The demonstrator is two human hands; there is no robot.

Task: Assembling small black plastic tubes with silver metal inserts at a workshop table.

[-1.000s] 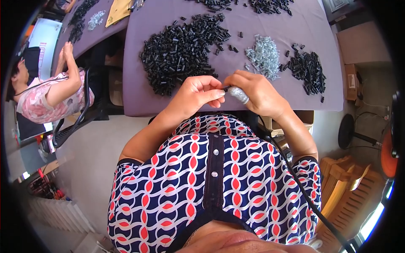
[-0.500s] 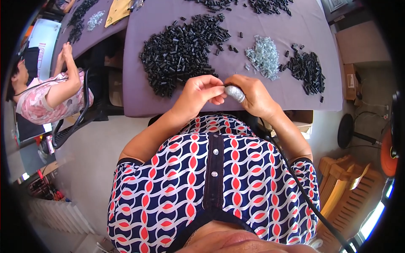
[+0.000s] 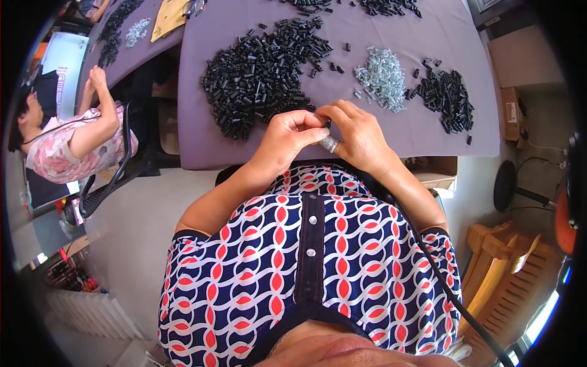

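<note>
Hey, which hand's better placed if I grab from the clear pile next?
Probably your right hand: it's nearer the clear pile, just below it in view, while your left hand sits by the large black pile.

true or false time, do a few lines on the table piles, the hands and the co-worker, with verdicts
1. The clear pile lies between the large black pile and the smaller black pile. True.
2. The left hand rests flat on the tablecloth. False: it is raised, fingers bent, close to the right hand.
3. A small black piece shows between the hands. True.
4. The co-worker sits on the right. False: on the left.
</note>
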